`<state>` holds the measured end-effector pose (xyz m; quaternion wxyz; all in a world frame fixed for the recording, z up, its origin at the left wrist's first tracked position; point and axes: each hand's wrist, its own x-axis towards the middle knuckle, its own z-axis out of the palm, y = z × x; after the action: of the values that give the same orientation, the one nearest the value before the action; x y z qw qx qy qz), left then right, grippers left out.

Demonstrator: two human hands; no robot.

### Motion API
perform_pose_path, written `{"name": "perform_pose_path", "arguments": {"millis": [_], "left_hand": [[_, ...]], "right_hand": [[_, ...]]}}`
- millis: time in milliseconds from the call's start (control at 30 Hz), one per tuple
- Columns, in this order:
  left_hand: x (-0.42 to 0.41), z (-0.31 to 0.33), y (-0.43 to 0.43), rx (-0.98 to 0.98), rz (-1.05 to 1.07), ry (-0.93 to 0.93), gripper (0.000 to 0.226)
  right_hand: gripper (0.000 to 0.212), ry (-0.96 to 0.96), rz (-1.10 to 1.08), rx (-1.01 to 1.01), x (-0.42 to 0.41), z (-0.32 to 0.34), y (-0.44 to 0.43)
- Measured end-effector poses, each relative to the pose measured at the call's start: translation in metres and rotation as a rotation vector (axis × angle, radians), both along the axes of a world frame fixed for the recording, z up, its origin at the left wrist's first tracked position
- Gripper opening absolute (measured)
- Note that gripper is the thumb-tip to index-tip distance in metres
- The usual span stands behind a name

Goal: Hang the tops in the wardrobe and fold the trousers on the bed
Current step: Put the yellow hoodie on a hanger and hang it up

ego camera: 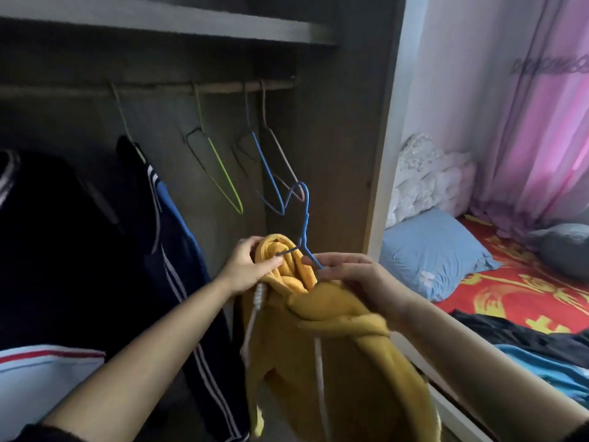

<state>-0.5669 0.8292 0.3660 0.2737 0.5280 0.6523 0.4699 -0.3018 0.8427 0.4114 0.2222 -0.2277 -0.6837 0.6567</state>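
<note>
Red bed (510, 291) beside grey wardrobe (334, 138)

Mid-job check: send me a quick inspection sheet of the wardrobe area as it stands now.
Surface: bed, red cover.
Job's things: yellow hoodie partly on blue hanger, not yet on rail; dark tops hung; dark clothes lie on bed.
Clutter: empty hangers on rail.
Grippers: left hand grips hoodie's neck; right hand pinches hanger's arm.
Cables: nothing seen.
Surroundings: blue pillow, pink curtain.
</note>
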Motion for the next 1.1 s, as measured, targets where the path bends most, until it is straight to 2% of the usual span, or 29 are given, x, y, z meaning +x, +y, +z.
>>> {"name": "perform_pose_path", "arguments": {"millis": [67,133,200,300,400,467,500,600,633,667,767,833,900,1100], "left_hand": [[-0.021,0.010,-0.007,-0.037,0.067,0.041,0.072],[-0.040,0.024,-0.018,-0.103,0.069,-0.031,0.093],[-0.059,0.033,-0.026,-0.087,0.077,-0.059,0.106],[-0.083,0.039,-0.034,0.005,0.199,-0.115,0.092],[-0.101,0.036,-0.038,0.103,0.289,-0.101,0.076],[-0.107,0.044,-0.046,0.226,0.293,0.058,0.074],[-0.111,0.052,-0.051,0.327,0.302,0.214,0.070],[-0.131,0.087,-0.057,0.587,0.459,0.905,0.058],[-0.142,0.099,-0.057,0.581,0.520,1.056,0.059],[-0.150,0.109,-0.056,0.498,0.553,1.110,0.065],[-0.166,0.120,-0.049,0.145,0.524,0.984,0.081],[-0.173,0.116,-0.045,0.015,0.456,0.906,0.078],[-0.175,0.109,-0.043,-0.015,0.420,0.848,0.073],[-0.174,0.094,-0.041,0.069,0.483,0.848,0.059]], "right_hand": [[0.035,0.092,0.001,0.021,-0.029,0.011,-0.003],[0.030,0.133,-0.036,0.052,-0.057,0.022,-0.006],[0.030,0.135,-0.054,0.074,-0.080,0.030,-0.006],[0.033,0.104,-0.083,0.107,-0.106,0.042,-0.003],[0.026,0.129,-0.116,0.117,-0.133,0.052,0.000],[0.026,0.163,-0.114,0.123,-0.151,0.058,0.003],[0.029,0.178,-0.108,0.133,-0.160,0.062,0.004],[0.024,0.198,-0.083,0.180,-0.184,0.080,0.008],[0.024,0.199,-0.085,0.203,-0.194,0.086,0.010],[0.028,0.195,-0.095,0.225,-0.204,0.091,0.016],[0.034,0.202,-0.098,0.253,-0.228,0.107,0.026],[0.033,0.212,-0.094,0.286,-0.246,0.121,0.033],[0.034,0.204,-0.112,0.344,-0.265,0.134,0.045],[0.029,0.130,-0.184,0.452,-0.331,0.142,0.085]]}}
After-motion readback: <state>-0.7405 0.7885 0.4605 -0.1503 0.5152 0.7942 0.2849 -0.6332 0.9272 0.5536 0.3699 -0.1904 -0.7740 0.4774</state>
